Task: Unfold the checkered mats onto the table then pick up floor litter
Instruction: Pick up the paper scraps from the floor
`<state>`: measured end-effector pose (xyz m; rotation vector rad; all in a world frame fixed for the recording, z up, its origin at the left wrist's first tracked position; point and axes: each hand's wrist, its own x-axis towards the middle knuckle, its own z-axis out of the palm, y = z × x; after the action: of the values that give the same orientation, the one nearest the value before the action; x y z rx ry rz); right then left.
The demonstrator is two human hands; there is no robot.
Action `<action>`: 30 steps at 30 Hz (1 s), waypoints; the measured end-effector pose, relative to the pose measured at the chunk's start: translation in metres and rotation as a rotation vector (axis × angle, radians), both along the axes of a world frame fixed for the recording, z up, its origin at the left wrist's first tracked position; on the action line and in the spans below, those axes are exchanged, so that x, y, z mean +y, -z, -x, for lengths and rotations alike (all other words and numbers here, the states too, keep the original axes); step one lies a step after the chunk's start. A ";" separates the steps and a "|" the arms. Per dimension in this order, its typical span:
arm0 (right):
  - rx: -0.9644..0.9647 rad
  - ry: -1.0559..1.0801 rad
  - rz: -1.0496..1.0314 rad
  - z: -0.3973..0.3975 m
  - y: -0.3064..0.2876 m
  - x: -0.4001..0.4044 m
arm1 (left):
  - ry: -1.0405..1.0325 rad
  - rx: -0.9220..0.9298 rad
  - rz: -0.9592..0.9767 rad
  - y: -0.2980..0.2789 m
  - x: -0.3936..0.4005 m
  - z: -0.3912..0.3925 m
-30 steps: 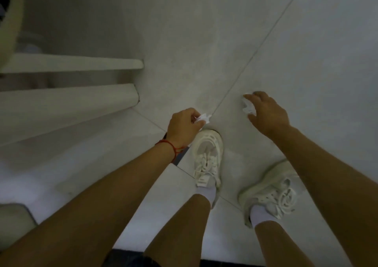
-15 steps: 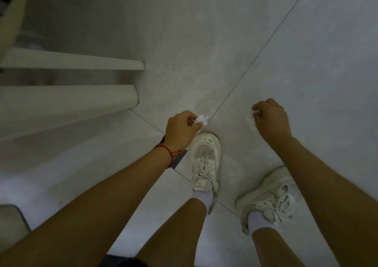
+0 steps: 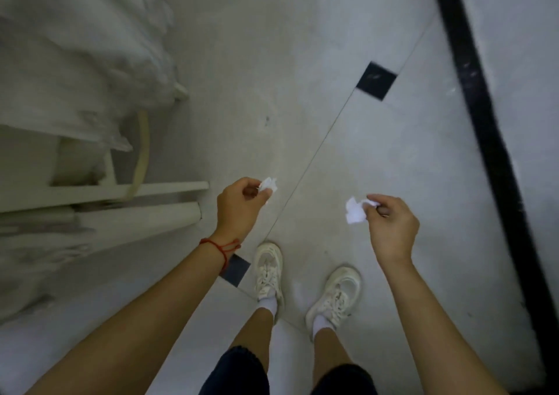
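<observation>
My left hand (image 3: 239,207), with a red string at the wrist, pinches a small crumpled white paper scrap (image 3: 267,184) between thumb and fingertips. My right hand (image 3: 393,228) grips a second, larger white paper scrap (image 3: 354,210) that sticks out to the left of its fingers. Both hands are held above the pale tiled floor (image 3: 317,62), in front of my two white sneakers. No checkered mat is in view.
White table legs and crossbars (image 3: 133,189) stand at the left, under hanging white cloth (image 3: 75,46). Two small black inlay tiles (image 3: 376,80) mark the floor, and a black strip (image 3: 484,122) runs along the right. My sneakers (image 3: 269,270) stand below the hands.
My right hand closed on the scrap on the floor and lifted it. Both hands rose away from the floor with their scraps, and the view pulled back and up.
</observation>
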<state>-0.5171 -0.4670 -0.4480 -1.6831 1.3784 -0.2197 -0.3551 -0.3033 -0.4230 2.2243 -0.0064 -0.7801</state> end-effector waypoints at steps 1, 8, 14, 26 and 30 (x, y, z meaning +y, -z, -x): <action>-0.027 0.024 0.009 0.000 -0.027 -0.007 | -0.007 0.000 0.029 -0.024 -0.006 0.001; -0.175 0.156 0.076 0.021 -0.197 -0.043 | -0.070 0.021 0.222 -0.187 -0.034 0.026; -0.247 0.212 0.088 0.050 -0.293 -0.054 | -0.181 0.008 0.265 -0.284 -0.033 0.032; -0.276 0.129 0.012 0.011 -0.381 -0.066 | -0.089 -0.018 0.204 -0.366 -0.033 0.022; -0.234 0.078 0.023 -0.040 -0.379 -0.099 | -0.121 0.008 0.196 -0.361 -0.050 -0.017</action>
<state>-0.4770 -0.5663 -0.0688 -1.5685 1.2695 -0.4635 -0.3385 -0.3534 -0.0619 2.0161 0.0528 -0.6916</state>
